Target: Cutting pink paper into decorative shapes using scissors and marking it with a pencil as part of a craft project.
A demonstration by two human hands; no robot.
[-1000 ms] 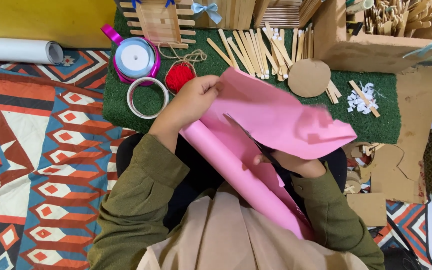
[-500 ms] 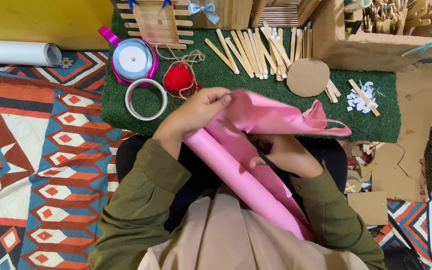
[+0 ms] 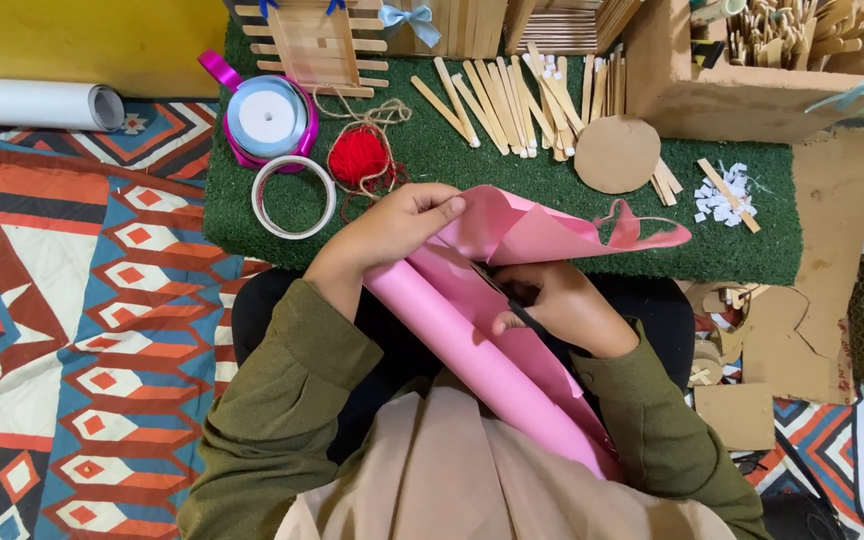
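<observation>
Head view: left hand pinches the pink paper roll on her lap; right hand grips dark scissors, a curling strip partly cut, most paper uncut.

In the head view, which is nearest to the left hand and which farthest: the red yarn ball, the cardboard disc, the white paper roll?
From the left hand:
1. Red yarn ball, just above the hand on the green mat.
2. Cardboard disc, up and to the right, on the mat.
3. White paper roll, far left, on the patterned rug.
</observation>
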